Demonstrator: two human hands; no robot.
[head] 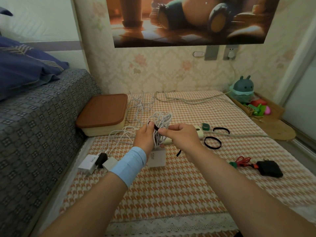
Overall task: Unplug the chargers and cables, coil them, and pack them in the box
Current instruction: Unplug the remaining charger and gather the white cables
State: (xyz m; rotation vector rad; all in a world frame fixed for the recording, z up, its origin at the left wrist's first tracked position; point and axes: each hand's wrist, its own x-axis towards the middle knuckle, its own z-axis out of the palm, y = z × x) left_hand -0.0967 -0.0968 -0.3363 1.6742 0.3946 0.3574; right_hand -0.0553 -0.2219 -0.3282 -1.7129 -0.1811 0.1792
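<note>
I'm watching the left hand [145, 136] gripping the coiled white cable [162, 119] above the mat [171, 189], fingers curled round it and the charger [157, 158] dangling underneath. The right hand [181, 136] is pinching the black strap [156, 127] lying across the coil.

Both my forearms reach forward and meet in front of me, hands nearly touching. My left hand [144, 136] grips the coiled white cable [162, 119], thumb raised; my right hand [181, 136], knuckles up, pinches the black strap [155, 127] at its fingertips
</note>
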